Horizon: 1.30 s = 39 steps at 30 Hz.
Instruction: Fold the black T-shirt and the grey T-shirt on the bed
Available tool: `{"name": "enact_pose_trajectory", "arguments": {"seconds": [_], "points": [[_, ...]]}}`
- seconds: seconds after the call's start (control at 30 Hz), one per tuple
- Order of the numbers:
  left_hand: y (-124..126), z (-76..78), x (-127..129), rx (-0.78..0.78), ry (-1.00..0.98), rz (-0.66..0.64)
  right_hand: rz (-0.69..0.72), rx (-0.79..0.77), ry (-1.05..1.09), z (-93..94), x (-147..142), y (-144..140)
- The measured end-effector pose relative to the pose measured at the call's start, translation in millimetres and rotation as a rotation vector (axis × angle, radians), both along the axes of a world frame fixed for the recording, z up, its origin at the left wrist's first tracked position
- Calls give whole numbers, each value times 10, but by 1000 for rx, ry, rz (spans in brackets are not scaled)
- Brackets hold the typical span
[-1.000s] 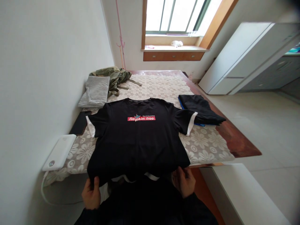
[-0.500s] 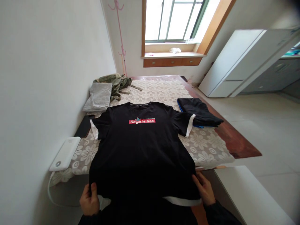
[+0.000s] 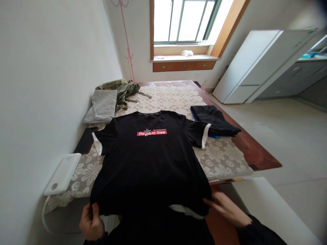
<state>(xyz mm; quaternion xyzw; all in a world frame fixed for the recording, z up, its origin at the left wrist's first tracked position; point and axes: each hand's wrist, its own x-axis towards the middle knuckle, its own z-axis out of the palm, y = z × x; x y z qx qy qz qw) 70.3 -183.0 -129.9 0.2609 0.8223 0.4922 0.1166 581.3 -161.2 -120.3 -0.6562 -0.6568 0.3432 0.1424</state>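
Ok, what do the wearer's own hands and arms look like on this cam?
Left hand and right hand are bare: no gloves, watch or cables visible. Left sleeve and right sleeve are long, dark, near black, reaching about the wrists. No markings show on them; too dark for fabric detail.

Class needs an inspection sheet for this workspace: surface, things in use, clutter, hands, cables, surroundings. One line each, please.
Surface: table, partly covered by floral cloth.
Things in use: black T-shirt, spread print up, hem past the near edge.
Clutter: grey cloth, green bag, flat black item, white device, dark folded clothes.
Hands: left hand pinches a hem corner; right hand touches the opposite side, grip unclear.
Cables: white cable from the device, hanging down.
Surroundings: wall left, window ahead, fridge right.
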Motion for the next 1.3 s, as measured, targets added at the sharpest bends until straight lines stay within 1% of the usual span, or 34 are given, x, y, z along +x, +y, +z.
{"name": "enact_pose_trajectory", "arguments": {"seconds": [0.07, 0.13, 0.17, 0.2, 0.23, 0.27, 0.3, 0.33, 0.37, 0.43, 0.47, 0.5, 0.53, 0.57, 0.6, 0.63, 0.67, 0.7, 0.77, 0.83, 0.87, 0.93, 1.0, 1.03, 1.07, 1.13, 1.17, 1.2, 1.23, 1.3], "points": [[42, 5, 45, 66, 57, 54, 58, -55, -67, 163, 100, 2], [85, 75, 117, 224, 143, 93, 113, -73, -42, 394, 165, 58], [115, 142, 156, 311, 194, 92, 115, -55, -9, 527, 183, 127], [154, 235, 195, 385, 248, 64, 93, -20, 19, 662, 196, 230], [208, 354, 233, 428, 292, -13, 36, 38, 24, 792, 207, 368], [279, 496, 275, 430, 323, -147, -42, 110, 5, 911, 220, 538], [370, 657, 323, 401, 339, -332, -119, 185, -35, 1015, 237, 735], [478, 831, 384, 340, 339, -559, -182, 258, -88, 1101, 257, 952], [599, 1009, 463, 262, 336, -802, -208, 310, -144, 1169, 278, 1180], [862, 1343, 687, 122, 359, -1225, -213, 407, -300, 1251, 311, 1636], [990, 1480, 832, 63, 395, -1414, -195, 461, -378, 1270, 318, 1847], [1112, 1589, 994, 34, 439, -1562, -172, 518, -456, 1274, 318, 2038], [1227, 1664, 1169, 16, 485, -1688, -149, 565, -529, 1267, 313, 2205], [1336, 1702, 1349, 5, 533, -1796, -130, 588, -597, 1250, 306, 2347], [1443, 1706, 1526, 1, 578, -1882, -117, 585, -659, 1225, 300, 2463], [1551, 1677, 1695, -3, 618, -1935, -111, 561, -707, 1198, 300, 2557], [1661, 1621, 1851, -6, 654, -1953, -110, 531, -732, 1172, 308, 2631], [1773, 1544, 1991, -11, 682, -1942, -106, 506, -726, 1154, 326, 2689], [1990, 1353, 2217, -37, 718, -1898, -96, 501, -616, 1163, 383, 2770], [2160, 1147, 2374, -63, 733, -1885, -103, 495, -400, 1253, 440, 2822], [2218, 1049, 2431, -60, 737, -1893, -116, 462, -262, 1327, 450, 2842], [2277, 883, 2508, -18, 738, -1901, -162, 351, 44, 1517, 399, 2872], [2292, 773, 2545, 46, 730, -1899, -178, 215, 327, 1720, 237, 2898], [2298, 743, 2550, 74, 724, -1903, -150, 144, 440, 1810, 121, 2914], [2309, 728, 2547, 97, 720, -1913, -90, 74, 530, 1885, -8, 2936], [2358, 738, 2519, 130, 720, -1941, 98, -40, 640, 1967, -257, 2998], [2395, 756, 2497, 144, 726, -1959, 182, -60, 659, 1968, -358, 3038], [2436, 777, 2470, 157, 734, -1976, 235, -48, 650, 1941, -431, 3078], [2478, 798, 2440, 170, 745, -1990, 251, -8, 614, 1889, -475, 3115], [2552, 827, 2379, 193, 768, -2002, 220, 86, 488, 1728, -479, 3154]]}}
